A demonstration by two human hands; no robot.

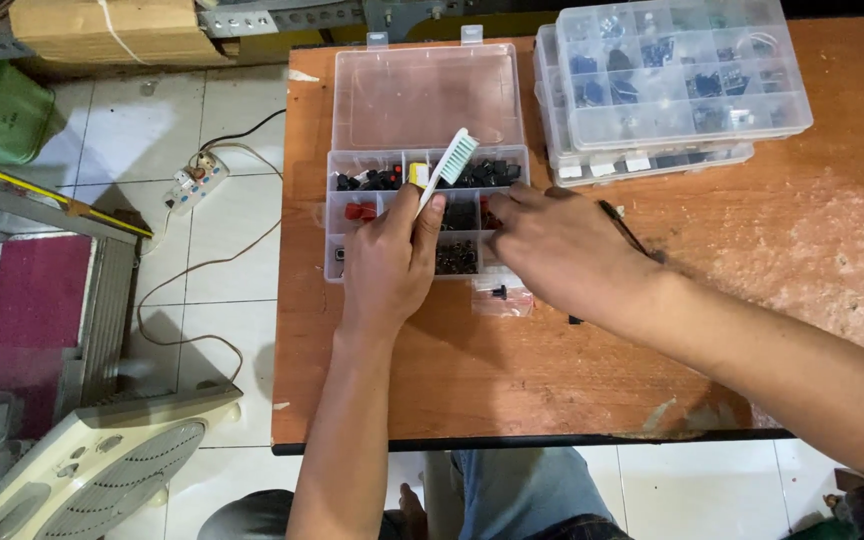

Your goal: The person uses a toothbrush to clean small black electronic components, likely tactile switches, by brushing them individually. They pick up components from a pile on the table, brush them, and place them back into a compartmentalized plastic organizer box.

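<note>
Tiled floor w/ a brown wooden worktop (572, 370) on it, seen from above. Clear plastic compartment box w/ its lid flipped open (422, 215) sits near the worktop's far left part; compartments hold small black parts, a few red ones, one yellow. Left hand (387, 265) rests over the box's front row, grip clenched on a white toothbrush w/ pale green bristles (447, 168), bristle end tilted up over the rear row. Right hand (557, 250) is at the box's right side, fingers curled down into a compartment; can't tell if that grip has anything in it. Small clear plastic bag w/ a black part (502, 297) lies just in front of the box, partly under the right hand. Two stacked clear organiser boxes, lids shut (672, 85), sit far right, well apart from the hands. On the floor at left: white power strip w/ brown cord (195, 180), cream fan grille (102, 470).
</note>
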